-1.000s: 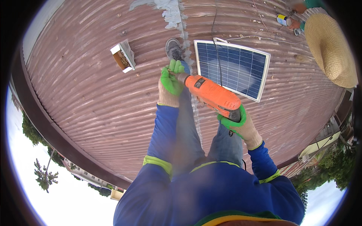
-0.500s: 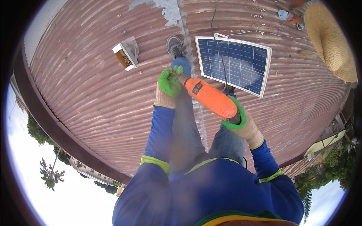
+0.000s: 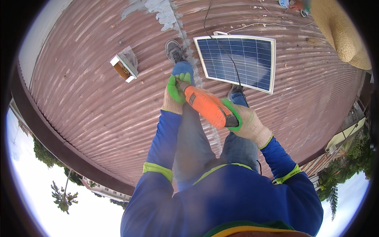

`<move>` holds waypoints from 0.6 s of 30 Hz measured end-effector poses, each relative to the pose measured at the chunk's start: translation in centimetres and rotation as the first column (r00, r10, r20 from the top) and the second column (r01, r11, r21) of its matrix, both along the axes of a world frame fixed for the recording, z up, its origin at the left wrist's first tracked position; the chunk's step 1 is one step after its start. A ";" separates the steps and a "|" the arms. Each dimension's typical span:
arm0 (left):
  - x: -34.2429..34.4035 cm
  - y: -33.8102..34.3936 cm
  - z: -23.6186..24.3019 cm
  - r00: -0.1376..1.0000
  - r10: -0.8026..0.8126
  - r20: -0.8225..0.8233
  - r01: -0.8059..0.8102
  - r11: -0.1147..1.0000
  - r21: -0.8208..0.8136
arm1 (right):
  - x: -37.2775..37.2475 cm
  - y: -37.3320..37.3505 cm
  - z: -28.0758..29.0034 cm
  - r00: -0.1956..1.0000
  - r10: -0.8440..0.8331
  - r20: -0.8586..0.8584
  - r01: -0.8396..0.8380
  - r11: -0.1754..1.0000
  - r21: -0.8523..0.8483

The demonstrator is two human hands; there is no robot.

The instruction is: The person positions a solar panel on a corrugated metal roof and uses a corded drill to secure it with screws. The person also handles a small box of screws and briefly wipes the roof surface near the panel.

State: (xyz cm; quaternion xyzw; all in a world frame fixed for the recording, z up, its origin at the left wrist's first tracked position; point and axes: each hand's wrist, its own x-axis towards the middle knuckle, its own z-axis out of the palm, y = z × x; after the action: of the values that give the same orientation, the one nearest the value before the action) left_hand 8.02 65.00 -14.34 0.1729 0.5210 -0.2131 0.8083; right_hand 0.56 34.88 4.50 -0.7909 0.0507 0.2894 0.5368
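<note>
An orange corded power drill (image 3: 206, 106) lies slantwise between my two gloved hands, its chuck toward the upper left. My right hand (image 3: 242, 120), in a white and green work glove, is wrapped round the black rear handle. At the chuck end, my left hand (image 3: 176, 91) has its fingers curled about the front of the drill; whether they pinch a bit there is too small to make out. A black cable (image 3: 225, 51) runs from the drill side up across the solar panel (image 3: 239, 59), which lies on the roof ahead to the right.
Underfoot is a brown corrugated metal roof (image 3: 98, 102) with a grey-patched seam. A small open box of screws or similar bits (image 3: 123, 68) sits at left. At upper right, a person in a straw hat (image 3: 341, 35) holds a light-blue can (image 3: 284, 3). The roof edge (image 3: 59, 139) curves along the left.
The drill has swung to point a little more upward and left, and my right hand has turned with its back showing. The view has shifted slightly right. The hatted person's hand moved up.
</note>
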 end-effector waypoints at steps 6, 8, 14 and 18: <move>4.3 -1.2 -6.0 0.947 -0.300 -0.113 0.305 0.952 0.031 | 1.1 3.4 -4.2 0.998 0.059 0.024 -0.053 0.979 -0.195; 6.3 -1.2 -9.5 0.911 -0.399 -0.104 0.400 0.916 -0.016 | 2.3 4.8 -6.8 0.998 0.048 -0.031 -0.054 0.967 -0.248; 10.2 1.2 -20.5 0.690 -0.722 -0.047 0.712 0.689 -0.133 | 5.3 8.7 -15.2 0.992 0.006 -0.128 -0.053 0.930 -0.365; 11.6 2.1 -24.0 0.696 -0.712 -0.096 0.704 0.703 -0.104 | 5.7 10.7 -19.0 0.993 -0.023 -0.112 -0.023 0.918 -0.395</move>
State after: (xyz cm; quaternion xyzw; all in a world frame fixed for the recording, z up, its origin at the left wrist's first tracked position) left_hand 19.58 67.08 -38.30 0.3217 0.4587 -0.5335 0.6336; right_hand 6.27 45.59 -14.50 -0.8652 0.1389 0.3181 0.3619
